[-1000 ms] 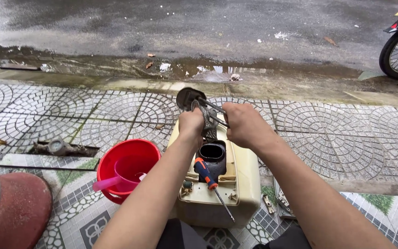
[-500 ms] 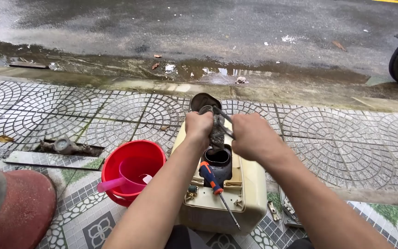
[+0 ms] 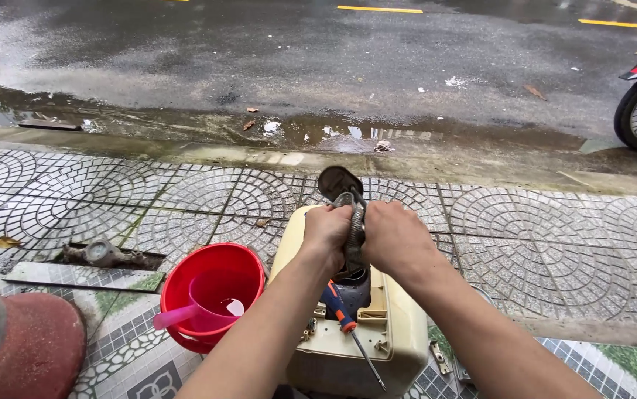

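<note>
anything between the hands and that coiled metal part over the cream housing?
Nothing visible. The left hand and right hand are both already closed on the coiled metal part, held above the dark opening of the cream housing. A screwdriver lies on the housing beside the opening, not in the grip.

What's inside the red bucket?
Inside the round red plastic bucket sits a pink plastic scoop, its handle poking over the rim. The scoop covers the bucket's bottom, so nothing else shows.
</note>
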